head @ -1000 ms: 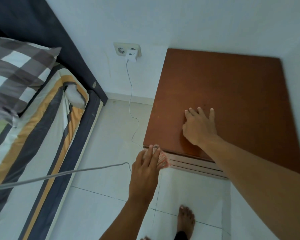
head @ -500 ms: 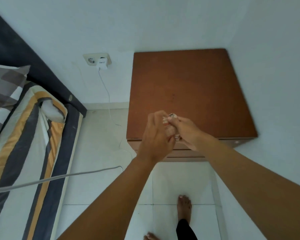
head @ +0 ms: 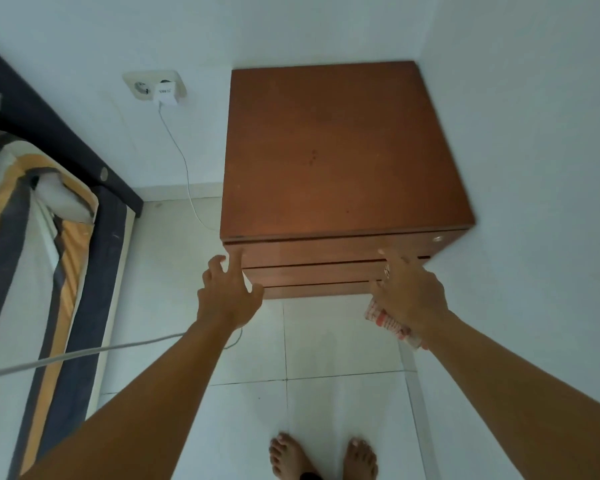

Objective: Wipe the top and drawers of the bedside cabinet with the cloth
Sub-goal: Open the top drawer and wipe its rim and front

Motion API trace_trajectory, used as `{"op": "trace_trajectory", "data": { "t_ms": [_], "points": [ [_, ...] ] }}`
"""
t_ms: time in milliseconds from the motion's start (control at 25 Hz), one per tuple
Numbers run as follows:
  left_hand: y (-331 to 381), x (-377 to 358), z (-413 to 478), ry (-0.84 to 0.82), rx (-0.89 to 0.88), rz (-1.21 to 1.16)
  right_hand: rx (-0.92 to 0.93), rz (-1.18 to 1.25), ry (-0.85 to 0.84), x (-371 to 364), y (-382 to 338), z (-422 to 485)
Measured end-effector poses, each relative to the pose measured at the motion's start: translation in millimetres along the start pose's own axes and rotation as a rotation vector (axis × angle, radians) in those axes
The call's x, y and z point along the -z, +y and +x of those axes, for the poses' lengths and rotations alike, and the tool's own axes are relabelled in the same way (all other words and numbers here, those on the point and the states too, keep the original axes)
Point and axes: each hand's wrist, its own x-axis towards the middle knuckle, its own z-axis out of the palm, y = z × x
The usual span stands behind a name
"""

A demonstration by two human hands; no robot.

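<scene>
A brown wooden bedside cabinet (head: 340,150) stands in the corner of the room, its bare top seen from above and its drawer fronts (head: 312,265) facing me. My left hand (head: 227,296) reaches the left end of the drawer fronts, fingers spread, the fingertips touching the top drawer's edge. My right hand (head: 407,296) is at the right end of the drawers and holds a red-and-white checked cloth (head: 392,323), which hangs out below the palm. Its forefinger points up against the top drawer.
A bed with a striped sheet (head: 32,258) and dark frame lies at left. A wall socket with a white charger (head: 160,88) has a thin cable running down to the tiled floor (head: 174,237). A grey cable (head: 84,355) crosses at left. My bare feet (head: 323,455) stand below.
The cloth has passed from between both hands into my right hand alone. Both hands have dropped from the cabinet's front edge to the drawer fronts and moved apart. The view has shifted back.
</scene>
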Motion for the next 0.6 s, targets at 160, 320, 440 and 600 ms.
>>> {"op": "trace_trajectory", "data": {
  "t_ms": [160, 320, 440, 600],
  "points": [
    [-8.5, -5.1, 18.3, -0.056, -0.054, 0.007, 0.165, -0.241, 0.061, -29.7, -5.1, 22.3],
    [-15.4, -14.6, 29.4, -0.05, -0.094, 0.03, 0.169, -0.23, 0.193, -54.7, -5.0, 23.5],
    [-19.7, -20.2, 30.5, -0.045, -0.121, -0.007, 0.227, -0.235, 0.282, -62.3, -1.6, 21.1],
    [-22.3, -19.5, 36.0, -0.068, -0.134, -0.065, 0.297, -0.271, 0.286, -61.6, 3.9, 31.1]
  ]
}}
